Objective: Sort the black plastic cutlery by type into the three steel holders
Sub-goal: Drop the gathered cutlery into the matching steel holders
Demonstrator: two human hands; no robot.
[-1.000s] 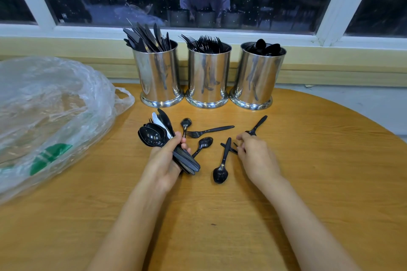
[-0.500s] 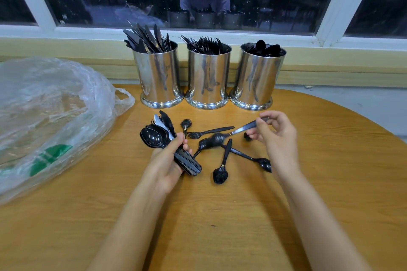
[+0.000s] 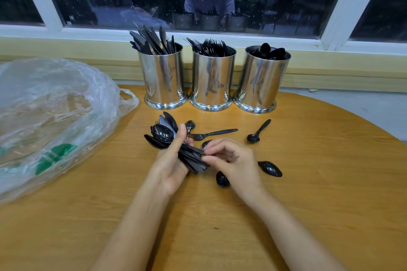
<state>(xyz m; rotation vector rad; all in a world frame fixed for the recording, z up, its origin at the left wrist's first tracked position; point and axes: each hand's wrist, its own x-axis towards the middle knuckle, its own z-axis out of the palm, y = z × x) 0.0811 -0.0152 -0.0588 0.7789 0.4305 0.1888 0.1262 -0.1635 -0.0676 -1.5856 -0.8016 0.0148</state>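
The right hand has come down and leftward from where it was raised a moment ago in front of the spoon holder. It now meets the left hand, near and in front of the fork holder.

The left grip is wrapped round a bundle of cutlery. The right grip is narrow, with thumb and forefinger pinching the bundle's handle ends.

The bench has a rounded far edge that curves close behind the holders and falls away to the right of the fork holder. Bare wood lies open to the right and on the near side. To the left a clear plastic bag covers the bench up to the knife holder, which stands just beside the fork holder.

The bundle's long axis runs diagonally. Its spoon bowls fan out toward the bag, and its handles point to the near right. What else sits in the bundle is hard to tell.

A loose fork lies in front of the fork holder with its tines toward the bundle. A small spoon lies to the right, its handle pointing at the spoon holder. Another spoon bowl shows beside the left thumb.

Two bowls, one and another, stick out from under the right hand, which hides their handles.
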